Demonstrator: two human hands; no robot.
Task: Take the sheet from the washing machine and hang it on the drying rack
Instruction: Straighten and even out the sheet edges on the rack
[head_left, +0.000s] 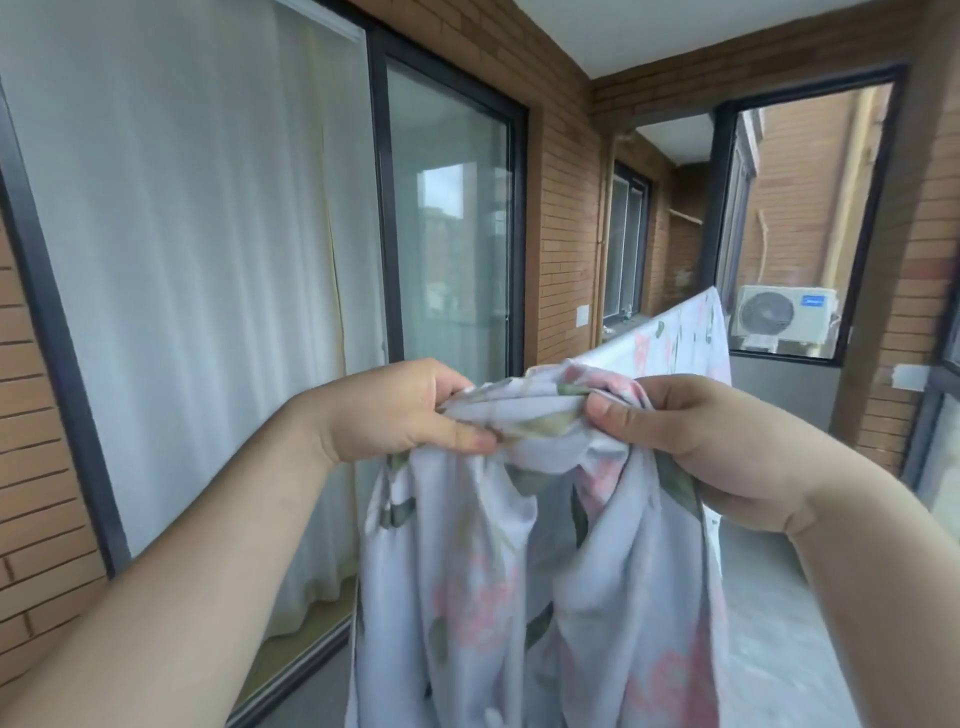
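Note:
A pale lilac sheet (467, 582) with pink flowers and green leaves hangs in front of me, bunched at its top. My left hand (395, 410) pinches the bunched top edge on the left. My right hand (691, 431) grips the bunched cloth on the right, thumb on top. Beyond my hands the sheet stretches away to the right, draped over a line or bar that the cloth hides, out to its far end (696, 332). The drying rack itself is not visible. The washing machine is out of view.
A narrow brick balcony. Sliding glass doors (447, 228) with white curtains (182, 260) run along the left. A window (800, 208) at the far end shows an outdoor air-conditioner unit (782, 317). Grey floor (779, 623) lies to the right of the sheet.

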